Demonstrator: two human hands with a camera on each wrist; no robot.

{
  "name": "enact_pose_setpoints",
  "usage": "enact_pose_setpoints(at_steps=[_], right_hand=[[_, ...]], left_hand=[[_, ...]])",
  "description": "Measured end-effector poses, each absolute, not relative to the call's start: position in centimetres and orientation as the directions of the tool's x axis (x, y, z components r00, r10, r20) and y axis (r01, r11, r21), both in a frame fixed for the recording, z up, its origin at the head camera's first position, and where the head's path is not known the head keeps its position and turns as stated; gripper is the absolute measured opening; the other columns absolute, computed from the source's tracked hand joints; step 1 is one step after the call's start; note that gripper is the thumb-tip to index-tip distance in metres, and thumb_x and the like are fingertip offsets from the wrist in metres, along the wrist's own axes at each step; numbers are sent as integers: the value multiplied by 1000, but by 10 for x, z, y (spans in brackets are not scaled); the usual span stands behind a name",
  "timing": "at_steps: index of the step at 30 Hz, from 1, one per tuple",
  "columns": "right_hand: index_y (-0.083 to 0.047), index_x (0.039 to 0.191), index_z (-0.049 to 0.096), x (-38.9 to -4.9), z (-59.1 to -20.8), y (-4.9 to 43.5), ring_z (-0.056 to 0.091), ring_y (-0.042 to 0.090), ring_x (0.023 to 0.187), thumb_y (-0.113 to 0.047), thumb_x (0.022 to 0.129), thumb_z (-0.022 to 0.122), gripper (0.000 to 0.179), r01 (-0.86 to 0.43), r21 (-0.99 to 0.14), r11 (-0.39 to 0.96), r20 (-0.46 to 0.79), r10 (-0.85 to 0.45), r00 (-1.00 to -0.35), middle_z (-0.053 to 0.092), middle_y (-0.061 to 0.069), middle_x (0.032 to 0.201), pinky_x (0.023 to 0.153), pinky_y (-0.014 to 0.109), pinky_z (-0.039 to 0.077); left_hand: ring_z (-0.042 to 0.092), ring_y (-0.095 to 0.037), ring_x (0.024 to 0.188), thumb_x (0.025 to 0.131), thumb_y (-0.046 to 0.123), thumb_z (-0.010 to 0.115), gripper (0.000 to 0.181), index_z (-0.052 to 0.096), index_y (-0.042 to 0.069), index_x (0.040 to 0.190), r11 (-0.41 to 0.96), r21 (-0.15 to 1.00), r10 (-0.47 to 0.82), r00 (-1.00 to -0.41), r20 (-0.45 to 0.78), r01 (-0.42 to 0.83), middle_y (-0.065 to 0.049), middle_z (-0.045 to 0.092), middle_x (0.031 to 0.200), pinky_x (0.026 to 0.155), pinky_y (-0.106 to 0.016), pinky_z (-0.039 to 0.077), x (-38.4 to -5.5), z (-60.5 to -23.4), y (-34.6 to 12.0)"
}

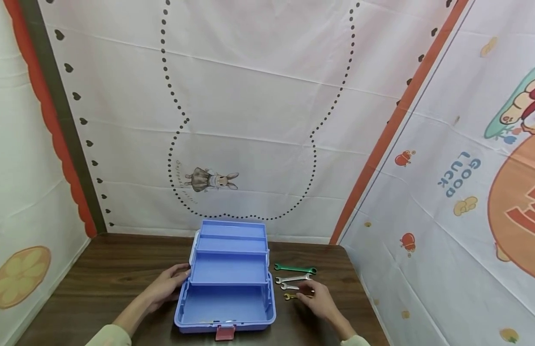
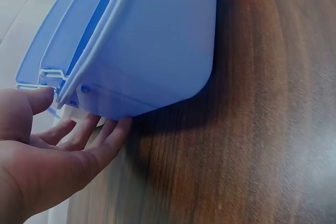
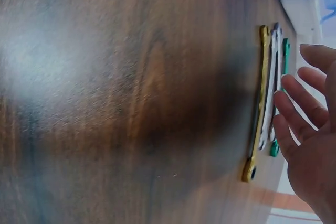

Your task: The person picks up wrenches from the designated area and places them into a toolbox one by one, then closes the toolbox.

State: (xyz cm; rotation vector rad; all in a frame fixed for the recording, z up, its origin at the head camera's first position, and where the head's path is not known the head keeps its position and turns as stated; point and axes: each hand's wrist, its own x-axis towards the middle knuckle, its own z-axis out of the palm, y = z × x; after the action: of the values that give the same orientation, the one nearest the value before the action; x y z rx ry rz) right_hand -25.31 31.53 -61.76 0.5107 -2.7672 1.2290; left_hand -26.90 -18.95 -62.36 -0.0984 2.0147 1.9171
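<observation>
A blue toolbox (image 1: 227,307) stands on the table with its stepped trays (image 1: 230,269) raised at the back and a dark pink latch (image 1: 225,333) at the front. My left hand (image 1: 161,290) is at its left side; in the left wrist view its fingertips (image 2: 122,125) touch the box's side, the thumb beside a tray bracket. My right hand (image 1: 318,300) is over several combination wrenches, its fingers loosely bent around nothing. They are a green wrench (image 1: 295,269), two silver wrenches (image 1: 293,278) and a gold wrench (image 3: 261,98), partly hidden by the hand in the head view.
The brown wood-grain table (image 1: 133,254) meets a white printed cloth (image 1: 250,120) at the back, with more cloth along both sides. Thin small bits (image 1: 220,321), too small to identify, show near the box's front wall.
</observation>
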Motion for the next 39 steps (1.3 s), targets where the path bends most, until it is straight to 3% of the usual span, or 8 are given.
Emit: enact_pose_setpoints(at_steps=[4,12,18,28,33,39], right_hand=[[-4,106,76,-253,-625,323,72,15,90,-12,92,84,18,-288,-712,640,170,-241,-956,76,4,99,79,31,61],[-8,105,76,-254,-627,326,70,16,90,-15,91,85,18,-253,-696,672,132,-228,-965,75,0,99,79,31,59],[-8,105,76,-255,-628,328,68,15,88,-15,91,85,18,-260,-677,689,129,-237,-963,74,-1,97,76,29,56],[-6,103,76,-258,-633,322,68,23,89,-13,86,88,21,-313,-643,699,164,-274,-948,73,2,97,79,37,57],[-10,96,75,-258,-637,319,64,20,87,-13,82,91,21,-315,-615,722,178,-262,-948,68,-1,94,76,32,52],[-11,90,73,-256,-643,314,61,17,84,-9,81,89,19,-301,-658,690,174,-250,-952,65,-1,91,74,28,47]], left_hand=[[57,-45,133,112,30,55,63,32,-5,160,47,951,188,-933,-308,-305,-36,44,154,91,-55,61,-265,-627,-189],[53,-48,137,111,30,57,66,31,-6,160,20,949,215,-926,-311,-314,-35,46,153,94,-56,60,-257,-626,-193],[57,-45,132,109,26,60,60,40,-5,156,46,939,191,-919,-344,-342,-30,54,145,89,-57,62,-256,-623,-193],[54,-47,134,109,30,62,66,36,-6,158,26,936,228,-909,-349,-352,-31,49,150,89,-57,61,-255,-625,-194],[55,-45,133,108,29,62,65,38,-5,157,26,938,225,-913,-341,-344,-29,49,149,89,-58,62,-256,-627,-193],[53,-46,134,109,28,62,62,39,-5,157,29,938,205,-916,-344,-345,-30,49,149,88,-58,62,-254,-629,-194]])
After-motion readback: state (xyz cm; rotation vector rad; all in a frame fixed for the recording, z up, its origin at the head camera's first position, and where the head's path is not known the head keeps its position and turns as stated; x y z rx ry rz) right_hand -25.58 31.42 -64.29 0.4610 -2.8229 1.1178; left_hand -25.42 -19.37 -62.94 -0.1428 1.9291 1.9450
